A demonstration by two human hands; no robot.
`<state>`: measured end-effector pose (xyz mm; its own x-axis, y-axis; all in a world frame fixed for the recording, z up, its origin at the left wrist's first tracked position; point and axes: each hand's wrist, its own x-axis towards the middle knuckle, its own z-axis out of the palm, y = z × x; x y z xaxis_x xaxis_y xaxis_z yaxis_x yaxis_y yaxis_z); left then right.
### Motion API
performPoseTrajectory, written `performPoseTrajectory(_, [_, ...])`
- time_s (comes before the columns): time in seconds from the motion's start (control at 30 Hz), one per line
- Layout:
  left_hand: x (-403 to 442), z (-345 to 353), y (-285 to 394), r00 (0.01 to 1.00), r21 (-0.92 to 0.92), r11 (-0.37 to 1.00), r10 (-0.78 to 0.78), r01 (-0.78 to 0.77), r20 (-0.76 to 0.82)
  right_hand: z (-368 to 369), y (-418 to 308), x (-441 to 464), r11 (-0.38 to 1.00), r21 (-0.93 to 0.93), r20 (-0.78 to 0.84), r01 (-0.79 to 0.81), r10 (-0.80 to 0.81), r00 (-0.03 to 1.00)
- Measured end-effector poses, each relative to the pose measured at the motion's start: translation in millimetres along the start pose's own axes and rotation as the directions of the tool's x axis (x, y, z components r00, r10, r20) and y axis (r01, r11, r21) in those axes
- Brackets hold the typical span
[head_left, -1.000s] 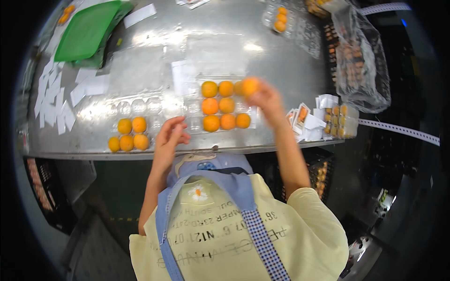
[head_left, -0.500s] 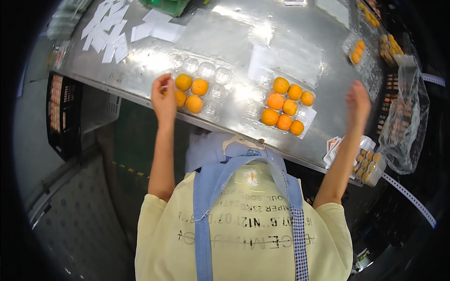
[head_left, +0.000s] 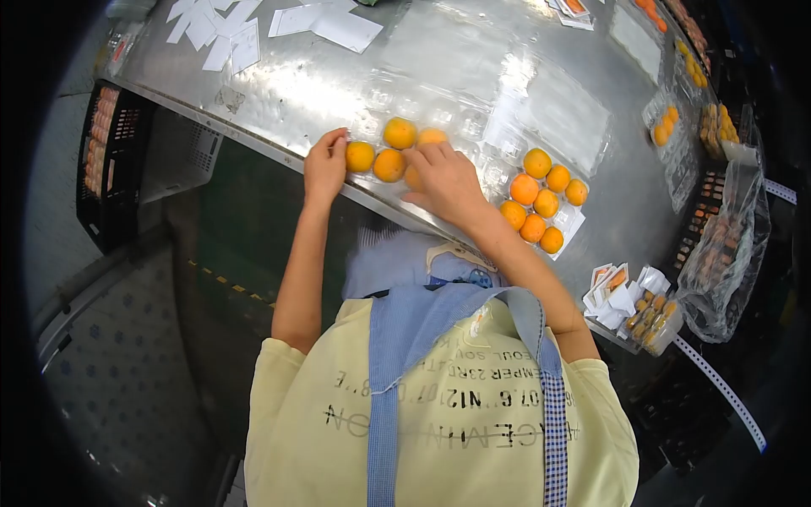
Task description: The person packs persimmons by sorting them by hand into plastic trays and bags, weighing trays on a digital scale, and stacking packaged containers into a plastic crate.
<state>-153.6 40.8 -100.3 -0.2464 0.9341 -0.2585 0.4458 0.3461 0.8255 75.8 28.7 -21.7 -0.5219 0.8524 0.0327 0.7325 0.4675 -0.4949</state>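
Note:
Along the table's front edge lies a clear plastic fruit tray [head_left: 397,102] with several oranges [head_left: 389,166] in its cups. At its left end, my left hand [head_left: 325,173] has its fingers curled round the tray's edge, beside the leftmost orange [head_left: 360,156]. My right hand [head_left: 449,182] reaches over the tray from the right. Its bent fingers are on an orange [head_left: 413,177] that they partly cover, and another orange [head_left: 432,136] shows just behind them. To the right, a second clear tray holds several oranges [head_left: 546,203] in rows, with a white card under it.
White cards [head_left: 348,30] are spread at the back left of the metal table [head_left: 279,93]. At the right corner sit printed cards [head_left: 610,291] and a filled fruit pack [head_left: 652,323]. More packed oranges [head_left: 666,125] line the right edge. A black crate [head_left: 106,160] stands at left.
My right hand has swung left from the table's right side onto the oranges in the left tray. My left hand stays at the tray's left end. The whole view has shifted.

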Motion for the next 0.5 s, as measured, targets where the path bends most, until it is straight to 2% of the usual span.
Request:
performPoseTrajectory(0.1, [-8,7,11,0.999,-0.058,0.998,-0.028,0.029,0.019,7,1,-4,0.995,-0.088,-0.027,-0.048,0.046,0.999])
performPoseTrajectory(0.2, [-23,1,33,0.970,0.126,0.970,0.220,-0.206,-0.104,7,2,-8,0.999,-0.024,-0.056,-0.047,0.045,0.997])
performPoseTrajectory(0.3, [-31,-13,49,0.885,0.246,0.850,0.456,-0.465,0.094,4,3,-9,0.999,0.011,-0.070,-0.030,0.031,0.997])
performPoseTrajectory(0.33, [-34,-18,53,0.881,0.296,0.830,0.438,-0.472,0.178,3,3,-8,1.000,-0.005,-0.086,-0.022,0.021,0.996])
performPoseTrajectory(0.43, [-32,-25,49,0.884,0.233,0.870,0.361,-0.434,0.298,0,-1,-5,0.999,-0.037,-0.132,0.004,-0.009,0.991])
performPoseTrajectory(0.5, [-29,-28,48,0.874,0.280,0.850,0.347,-0.446,0.339,4,-6,2,0.999,-0.036,-0.163,0.027,-0.032,0.986])
